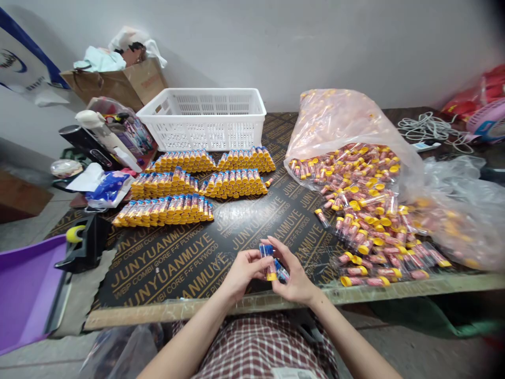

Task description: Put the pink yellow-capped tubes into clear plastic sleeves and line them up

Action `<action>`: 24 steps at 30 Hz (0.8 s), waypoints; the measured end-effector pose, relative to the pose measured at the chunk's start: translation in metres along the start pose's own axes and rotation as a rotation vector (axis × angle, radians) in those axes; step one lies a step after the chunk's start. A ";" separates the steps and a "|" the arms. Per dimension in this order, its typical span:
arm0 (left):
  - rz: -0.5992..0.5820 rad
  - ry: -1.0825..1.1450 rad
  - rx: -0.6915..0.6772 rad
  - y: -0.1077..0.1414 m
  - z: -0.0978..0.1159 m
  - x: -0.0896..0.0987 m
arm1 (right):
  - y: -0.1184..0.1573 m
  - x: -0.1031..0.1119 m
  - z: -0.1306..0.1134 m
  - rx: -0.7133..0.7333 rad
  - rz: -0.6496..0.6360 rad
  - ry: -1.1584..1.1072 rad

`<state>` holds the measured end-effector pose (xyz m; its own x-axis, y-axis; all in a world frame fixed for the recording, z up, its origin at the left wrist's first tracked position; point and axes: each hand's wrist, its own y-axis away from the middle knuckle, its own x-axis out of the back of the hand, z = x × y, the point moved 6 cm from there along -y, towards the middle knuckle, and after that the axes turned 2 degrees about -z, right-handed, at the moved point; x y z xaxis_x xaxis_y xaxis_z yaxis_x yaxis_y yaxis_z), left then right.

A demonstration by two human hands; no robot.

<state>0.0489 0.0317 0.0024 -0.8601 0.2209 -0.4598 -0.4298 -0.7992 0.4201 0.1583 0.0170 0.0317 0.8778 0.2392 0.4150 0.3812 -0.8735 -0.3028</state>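
Observation:
Near the table's front edge, my left hand [243,275] pinches a small clear tube [270,269] with a yellow end below and blue at its top. Facing it, my right hand [295,280] curls round the other side, its fingertips by the tube's blue top. More blue pieces [281,271] show in the right palm, partly hidden, so their kind is unclear. To the right lies a loose heap of pink-filled tubes with yellow ends [366,221]. Farther left, blue-topped tubes [165,210] are stacked in neat rows, yellow ends toward me.
A white plastic basket [205,123] stands behind the rows. At the back right, a large clear bag [339,116] spills tubes onto the dark plywood table [165,263]. A black tape dispenser [84,242] and tissue pack [108,187] sit left, cables [428,129] far right.

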 end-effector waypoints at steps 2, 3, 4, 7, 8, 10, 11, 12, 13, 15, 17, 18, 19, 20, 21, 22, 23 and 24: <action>0.005 0.011 -0.003 0.000 0.003 0.000 | 0.000 0.000 -0.001 0.007 -0.021 0.014; 0.011 0.018 -0.001 -0.001 0.005 0.001 | 0.000 0.000 -0.002 0.016 -0.010 0.020; 0.015 0.022 0.005 -0.001 0.006 0.001 | 0.001 0.001 -0.002 0.026 0.007 0.023; 0.021 0.029 0.020 0.000 0.008 0.001 | 0.002 0.001 -0.003 0.052 0.054 0.007; 0.026 0.031 0.024 0.001 0.007 0.001 | 0.002 0.001 -0.003 0.053 0.065 0.000; 0.034 0.033 0.033 0.001 0.006 0.000 | 0.003 0.001 -0.001 0.040 0.076 -0.012; 0.038 0.034 0.038 0.002 0.005 0.000 | 0.004 0.000 0.000 0.032 0.078 -0.017; 0.041 0.035 0.040 0.002 0.004 -0.001 | 0.004 0.000 0.001 0.026 0.078 -0.023; 0.044 0.037 0.041 0.002 0.004 -0.001 | 0.004 0.000 0.002 0.023 0.077 -0.028; 0.045 0.045 0.040 0.002 0.003 -0.002 | 0.004 0.000 0.002 0.030 0.077 -0.043; 0.041 0.054 0.039 0.002 0.003 -0.002 | 0.004 0.000 0.001 0.034 0.080 -0.058; 0.039 0.056 0.039 0.002 0.003 -0.002 | 0.004 0.001 0.001 0.033 0.083 -0.062; 0.037 0.057 0.038 0.002 0.004 -0.002 | 0.004 0.001 0.001 0.031 0.085 -0.065; 0.035 0.058 0.037 0.002 0.004 -0.002 | 0.003 0.001 0.001 0.028 0.086 -0.067; 0.034 0.059 0.035 0.002 0.004 -0.002 | 0.003 0.001 0.001 0.026 0.087 -0.070; 0.034 0.059 0.034 0.002 0.004 -0.002 | 0.002 0.002 0.001 0.024 0.088 -0.076; 0.036 0.059 0.033 0.003 0.004 -0.002 | 0.002 0.002 0.000 0.024 0.089 -0.085; 0.038 0.059 0.033 0.003 0.004 -0.002 | 0.002 0.001 0.000 0.025 0.090 -0.096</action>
<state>0.0486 0.0308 0.0077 -0.8587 0.1567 -0.4879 -0.4068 -0.7874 0.4631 0.1601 0.0154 0.0318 0.9321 0.2008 0.3016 0.3055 -0.8829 -0.3566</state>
